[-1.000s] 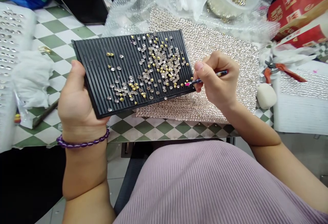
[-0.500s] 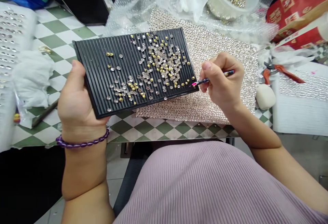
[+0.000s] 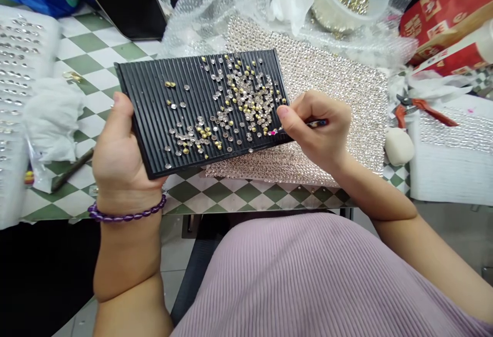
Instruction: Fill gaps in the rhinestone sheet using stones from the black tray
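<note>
As the head view shows, the left hand (image 3: 125,160), at centre left, grasps the left end of a ridged black tray (image 3: 148,100), its other fingers hidden beneath; the tray slants across the frame's centre over the counter (image 3: 215,193). Right of centre, the right hand (image 3: 325,129) has its fingers pinched around a slim tool (image 3: 318,123), pink tip at the tray's lower right near loose rhinestones (image 3: 252,98). The tray looks light and stiff, best held by edge and underside; the stones seem hard, slippery, easily spilled.
</note>
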`<state>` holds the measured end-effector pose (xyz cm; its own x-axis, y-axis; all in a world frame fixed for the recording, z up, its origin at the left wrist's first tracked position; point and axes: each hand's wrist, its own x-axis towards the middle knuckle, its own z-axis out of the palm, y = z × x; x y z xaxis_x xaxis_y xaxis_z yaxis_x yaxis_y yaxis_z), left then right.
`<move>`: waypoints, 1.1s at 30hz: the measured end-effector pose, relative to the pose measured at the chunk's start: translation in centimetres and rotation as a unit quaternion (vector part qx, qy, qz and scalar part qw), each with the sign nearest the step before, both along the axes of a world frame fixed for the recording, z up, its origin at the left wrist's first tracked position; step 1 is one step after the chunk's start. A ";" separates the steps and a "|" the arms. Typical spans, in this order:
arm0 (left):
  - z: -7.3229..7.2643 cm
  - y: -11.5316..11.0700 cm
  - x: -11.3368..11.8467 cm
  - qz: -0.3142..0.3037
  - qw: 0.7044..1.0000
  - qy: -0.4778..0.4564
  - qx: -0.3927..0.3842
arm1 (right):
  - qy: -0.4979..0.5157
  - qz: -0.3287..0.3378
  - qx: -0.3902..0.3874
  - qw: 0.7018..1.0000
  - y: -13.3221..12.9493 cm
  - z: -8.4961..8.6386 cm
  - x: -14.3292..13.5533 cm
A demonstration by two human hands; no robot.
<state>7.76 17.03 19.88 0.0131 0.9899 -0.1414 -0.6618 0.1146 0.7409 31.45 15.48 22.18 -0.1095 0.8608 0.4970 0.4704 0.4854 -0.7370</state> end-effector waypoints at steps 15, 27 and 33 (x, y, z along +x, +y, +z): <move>-0.1 0.0 0.0 0.010 1.000 0.008 -0.013 | 0.032 -0.030 0.024 0.999 -0.2 0.7 0.4; 0.3 0.0 0.1 0.003 0.999 0.028 0.030 | -0.106 0.035 -0.045 0.993 -3.8 -0.5 4.9; 0.1 0.0 0.0 0.001 0.999 0.017 0.030 | -0.145 0.047 -0.042 0.987 -3.5 -1.3 4.1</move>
<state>7.76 17.07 19.97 0.0071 0.9965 -0.0828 -0.6364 0.0684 0.7683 35.59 12.00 20.92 -0.3180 0.8768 0.3608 0.6228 0.4801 -0.6178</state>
